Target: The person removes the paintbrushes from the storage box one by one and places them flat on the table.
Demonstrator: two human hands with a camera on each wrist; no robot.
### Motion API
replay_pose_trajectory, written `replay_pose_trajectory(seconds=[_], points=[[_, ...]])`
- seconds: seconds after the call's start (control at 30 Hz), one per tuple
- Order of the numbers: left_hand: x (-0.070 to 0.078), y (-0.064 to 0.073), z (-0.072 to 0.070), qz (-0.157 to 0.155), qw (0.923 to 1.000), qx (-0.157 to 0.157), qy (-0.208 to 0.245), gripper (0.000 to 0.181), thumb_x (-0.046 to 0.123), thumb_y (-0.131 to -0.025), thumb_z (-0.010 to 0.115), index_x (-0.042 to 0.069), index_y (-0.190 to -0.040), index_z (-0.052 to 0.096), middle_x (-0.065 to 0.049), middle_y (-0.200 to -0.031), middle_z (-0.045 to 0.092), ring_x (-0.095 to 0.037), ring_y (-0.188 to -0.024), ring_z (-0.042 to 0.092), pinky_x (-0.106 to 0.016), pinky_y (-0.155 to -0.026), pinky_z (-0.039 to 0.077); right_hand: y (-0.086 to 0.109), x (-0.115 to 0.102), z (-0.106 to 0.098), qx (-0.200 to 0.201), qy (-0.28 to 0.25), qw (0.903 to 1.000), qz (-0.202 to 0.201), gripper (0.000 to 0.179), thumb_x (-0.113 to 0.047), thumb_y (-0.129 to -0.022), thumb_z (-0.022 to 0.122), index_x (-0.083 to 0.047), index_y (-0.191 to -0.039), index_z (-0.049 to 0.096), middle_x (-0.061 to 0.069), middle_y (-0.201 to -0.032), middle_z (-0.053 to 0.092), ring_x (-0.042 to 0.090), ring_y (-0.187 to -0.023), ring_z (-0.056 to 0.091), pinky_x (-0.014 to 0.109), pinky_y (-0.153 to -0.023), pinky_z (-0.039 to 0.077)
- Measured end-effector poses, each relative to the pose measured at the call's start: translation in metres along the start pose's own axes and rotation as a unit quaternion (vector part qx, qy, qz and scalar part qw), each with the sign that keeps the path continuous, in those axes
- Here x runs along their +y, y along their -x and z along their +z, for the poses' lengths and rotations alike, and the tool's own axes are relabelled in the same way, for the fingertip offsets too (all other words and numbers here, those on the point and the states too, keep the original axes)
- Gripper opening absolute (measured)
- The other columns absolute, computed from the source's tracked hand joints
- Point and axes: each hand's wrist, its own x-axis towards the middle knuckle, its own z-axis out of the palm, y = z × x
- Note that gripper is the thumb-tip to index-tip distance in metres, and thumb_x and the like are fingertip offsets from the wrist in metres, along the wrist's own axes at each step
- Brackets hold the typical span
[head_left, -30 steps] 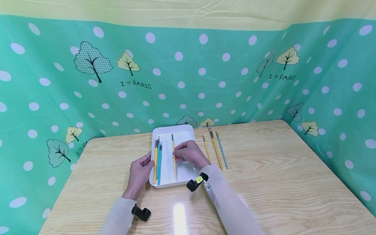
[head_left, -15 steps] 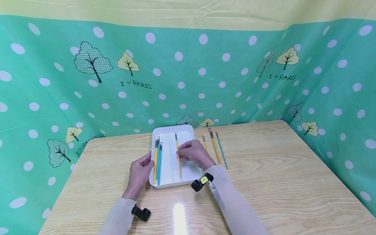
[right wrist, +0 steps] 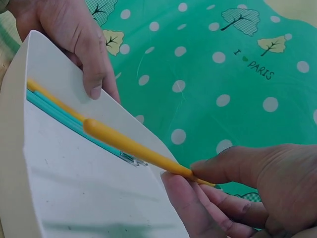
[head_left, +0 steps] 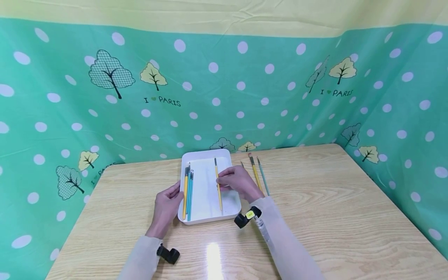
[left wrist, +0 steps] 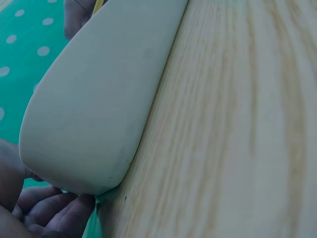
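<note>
In the head view a white tray (head_left: 203,194) stands on the table, with a yellow paintbrush (head_left: 185,198) and teal paintbrushes (head_left: 189,200) lying along its left side. My left hand (head_left: 167,206) grips the tray's left wall; the right wrist view shows its thumb (right wrist: 94,82) over the rim. Over the tray's right part, my right hand (head_left: 238,182) pinches a thin yellow paintbrush (head_left: 219,192) between thumb and fingers, bristles pointing away. That same paintbrush (right wrist: 133,146) looks raised above the tray floor in the right wrist view.
Right of the tray lie a yellow paintbrush (head_left: 256,173) and a teal paintbrush (head_left: 263,177). Another brush tip (head_left: 242,164) shows beside them, the rest hidden by my right hand. A green dotted cloth (head_left: 241,97) hangs behind the wooden table (head_left: 332,210).
My right hand has moved to the right over the tray, carrying the pinched yellow paintbrush with it. My left hand and the tray have stayed in place.
</note>
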Motion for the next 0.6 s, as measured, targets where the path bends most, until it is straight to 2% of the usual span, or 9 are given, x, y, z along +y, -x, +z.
replay_pose_trajectory(seconds=[0.33, 0.6], points=[[0.001, 0.001, 0.000, -0.002, 1.0000, 0.000, -0.001, 0.051, 0.016, -0.102, 0.054, 0.018, -0.152, 0.046, -0.009, -0.158, 0.048, -0.026, -0.143, 0.051, -0.036, -0.115, 0.049, 0.003, 0.000, -0.015, 0.003, 0.012, 0.9998, -0.014, 0.018, -0.006, -0.092, 0.073, 0.001, -0.109, 0.071, 0.016, -0.104, 0.074, 0.019, -0.086, 0.073, 0.031, -0.079, 0.067], [0.000, 0.000, 0.000, 0.000, 1.0000, -0.001, 0.001, 0.051, 0.016, -0.102, 0.053, 0.017, -0.152, 0.046, -0.010, -0.158, 0.048, -0.026, -0.143, 0.051, -0.037, -0.115, 0.048, 0.005, 0.003, -0.022, 0.010, 0.009, 0.9999, -0.004, 0.019, -0.006, -0.093, 0.073, 0.000, -0.110, 0.070, 0.016, -0.106, 0.074, 0.019, -0.085, 0.073, 0.032, -0.081, 0.067]])
